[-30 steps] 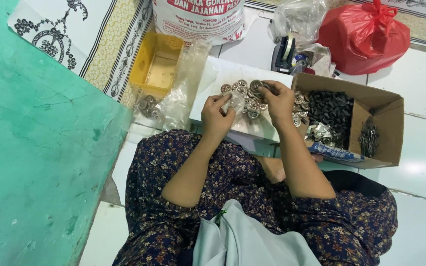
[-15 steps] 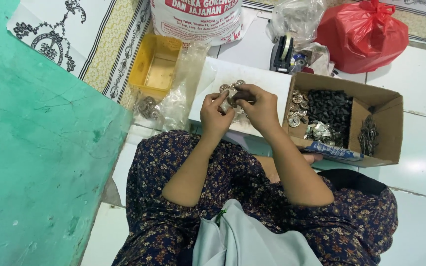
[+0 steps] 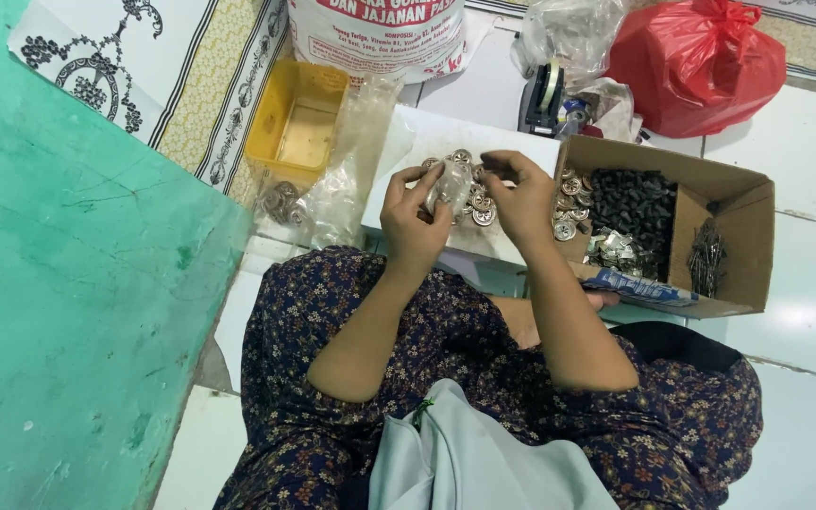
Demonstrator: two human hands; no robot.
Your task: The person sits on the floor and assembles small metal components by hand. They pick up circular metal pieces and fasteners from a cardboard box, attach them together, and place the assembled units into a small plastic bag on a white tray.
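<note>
Indoors, both hands (image 3: 469, 203) pinch a clear bag (image 3: 450, 185) over white tiles (image 3: 809, 142) (glossy).

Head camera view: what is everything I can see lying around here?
small clear bag: one, transparent, held between both hands
round metal pieces: many, silver, on the white board
white board: one, white, ahead of the knees
cardboard box: one, brown, right of the board, holding dark and silvery small parts
yellow tub: one, yellow, left of the board
red bag: one, red plastic, top right
printed sack: one, white with red print, top centre
left hand: grips the bag
right hand: pinches the bag's top
</note>
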